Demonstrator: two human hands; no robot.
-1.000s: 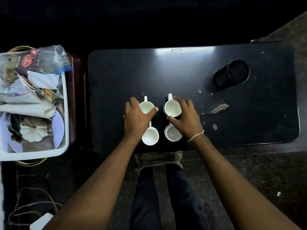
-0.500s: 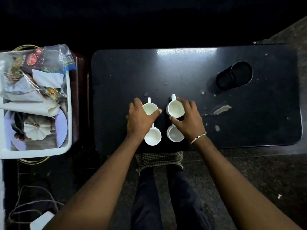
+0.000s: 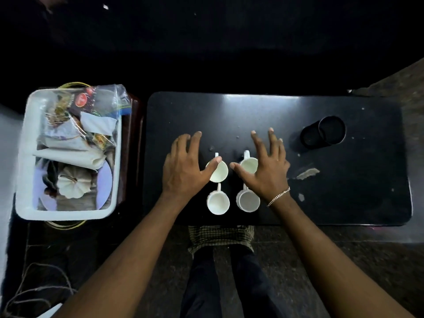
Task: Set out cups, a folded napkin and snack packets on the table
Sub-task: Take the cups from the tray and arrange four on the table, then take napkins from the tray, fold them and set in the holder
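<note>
Cups sit in a tidy square near the table's [image 3: 344, 203] front edge: two nearer cups [image 3: 218, 202] free, two farther cups [image 3: 219, 171] under spread, empty hands. Left hand [image 3: 181, 166] and right hand [image 3: 267, 167] hover, fingers splayed, likely after aligning them. Napkin and packets wait in the white tub [image 3: 23, 180], well apart at left.

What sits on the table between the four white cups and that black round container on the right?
In the head view, mostly the right hand; past it, bare dark table with a pale chipped patch before the black container.
</note>
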